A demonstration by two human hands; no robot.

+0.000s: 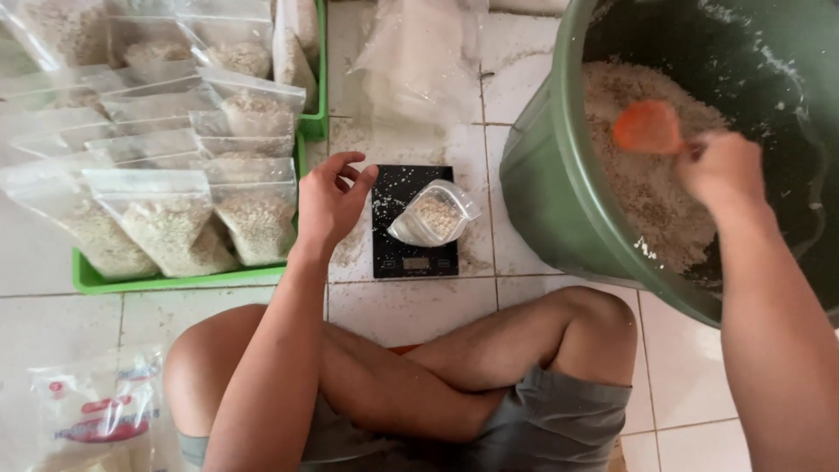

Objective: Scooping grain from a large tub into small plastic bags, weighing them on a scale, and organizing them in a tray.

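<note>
Right hand point(721, 168) gripping an orange scoop point(648, 128) over grain inside the green tub point(546, 188) at upper right, left hand point(330, 197) hovering empty with fingers loosely spread beside a part-filled clear bag point(433, 214) sitting on the black scale point(412, 223) at frame centre, filled bags lying in the green tray point(175, 281) at left.

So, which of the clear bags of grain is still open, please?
The small clear bag that stands on the black scale, beside the left hand. Its mouth gapes open, and it stands alone; the other filled bags lie stacked in the green tray.
</note>
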